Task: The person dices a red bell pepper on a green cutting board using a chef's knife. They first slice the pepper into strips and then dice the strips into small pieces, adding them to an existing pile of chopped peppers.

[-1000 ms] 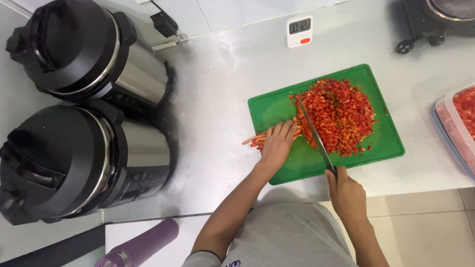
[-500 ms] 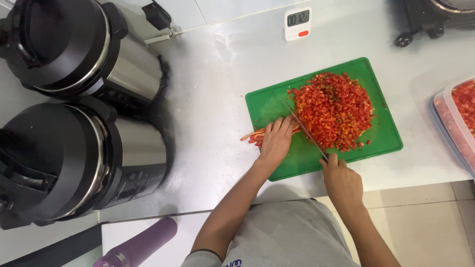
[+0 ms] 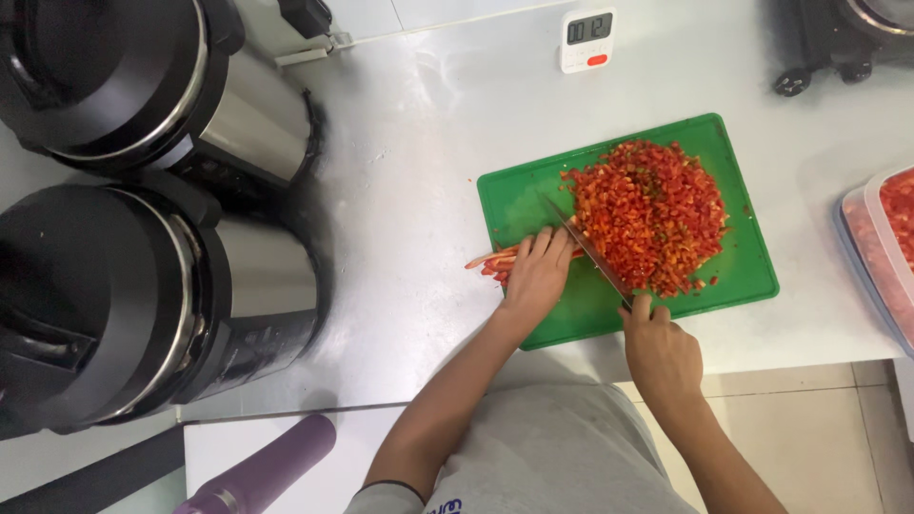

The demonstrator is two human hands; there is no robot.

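Note:
A green cutting board [image 3: 743, 276] lies on a steel counter. A big pile of diced red pepper [image 3: 652, 214] covers its right half. My left hand [image 3: 538, 276] presses down on a bunch of red pepper strips [image 3: 490, 262] that stick out past the board's left edge. My right hand [image 3: 662, 352] grips the handle of a knife [image 3: 590, 252]. Its blade runs diagonally up and left, right beside my left fingers and along the edge of the pile.
Two large black and steel urns [image 3: 143, 86] [image 3: 133, 305] stand at the left. A white timer [image 3: 587, 40] sits at the back. A tub of red pieces [image 3: 881, 252] is at the right edge, a black appliance [image 3: 838, 38] behind it. A purple bottle [image 3: 257, 471] lies at the bottom left.
The knife has moved left, away from the pile and up against my left fingers. My left hand still holds the strips in about the same place.

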